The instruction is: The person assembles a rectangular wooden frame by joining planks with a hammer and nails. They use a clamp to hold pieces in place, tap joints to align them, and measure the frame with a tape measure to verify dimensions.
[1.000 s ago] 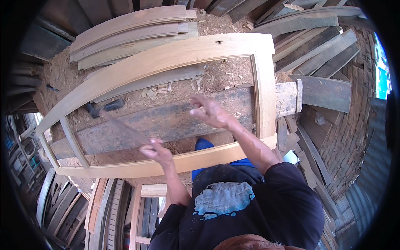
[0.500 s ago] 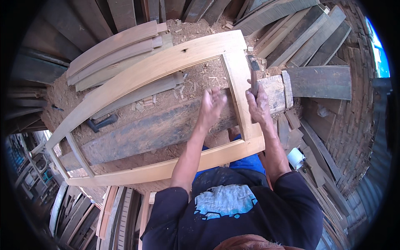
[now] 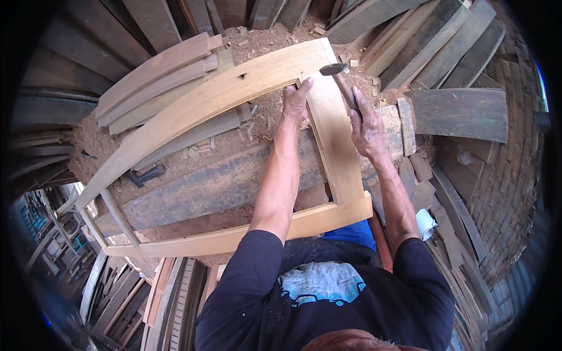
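A pale wooden frame with an arched far rail spans the work area in front of me. My left hand grips its inner far-right corner, thumb on top and the other fingers partly hidden by the wood. In my right hand is a hammer, held by its handle just right of the frame's right rail. The dark hammer head points left, over the far end of that rail; whether it touches the wood, I cannot tell.
Under the frame lies a thick dark plank, with a dark angled tool on the left. Curved boards are stacked far left, and more planks far right. Wood chips and sawdust cover the ground. A white container stands at right.
My left hand has moved forward from the frame's opening and taken hold of the far-right corner. The hammer head has swung left over the rail.
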The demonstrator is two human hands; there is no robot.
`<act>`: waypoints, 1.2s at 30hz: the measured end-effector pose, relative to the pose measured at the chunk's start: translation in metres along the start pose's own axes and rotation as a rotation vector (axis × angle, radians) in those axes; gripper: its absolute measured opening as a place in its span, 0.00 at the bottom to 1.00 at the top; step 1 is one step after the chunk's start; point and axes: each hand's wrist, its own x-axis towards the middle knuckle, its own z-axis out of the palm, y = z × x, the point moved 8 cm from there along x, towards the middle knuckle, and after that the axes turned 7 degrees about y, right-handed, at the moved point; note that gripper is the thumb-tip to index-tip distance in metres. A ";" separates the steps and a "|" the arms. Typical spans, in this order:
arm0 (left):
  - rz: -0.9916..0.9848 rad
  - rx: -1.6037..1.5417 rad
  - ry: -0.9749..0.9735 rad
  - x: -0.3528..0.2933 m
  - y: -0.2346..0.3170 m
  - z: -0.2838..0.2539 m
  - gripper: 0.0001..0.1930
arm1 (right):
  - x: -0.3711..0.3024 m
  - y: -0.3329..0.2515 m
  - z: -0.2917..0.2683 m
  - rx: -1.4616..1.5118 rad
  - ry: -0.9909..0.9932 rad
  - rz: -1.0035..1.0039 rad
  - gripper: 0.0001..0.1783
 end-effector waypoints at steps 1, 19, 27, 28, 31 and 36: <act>0.019 0.007 0.001 0.001 0.001 0.000 0.27 | -0.001 0.003 0.004 -0.037 -0.010 -0.002 0.30; 0.046 -0.027 0.029 0.003 0.000 -0.003 0.27 | -0.009 0.027 0.022 -0.145 -0.131 0.112 0.29; 0.044 -0.060 0.067 -0.001 0.001 0.003 0.28 | -0.030 0.025 0.011 -0.046 -0.061 0.101 0.27; 0.070 -0.069 0.082 0.004 0.003 0.001 0.26 | -0.036 0.034 0.008 0.038 -0.125 0.250 0.26; 0.019 -0.054 0.082 0.004 0.004 -0.007 0.19 | -0.073 0.039 -0.010 0.387 -0.195 0.674 0.27; 0.066 0.434 0.175 -0.013 0.018 -0.016 0.20 | -0.148 0.059 -0.077 0.249 -0.125 0.760 0.30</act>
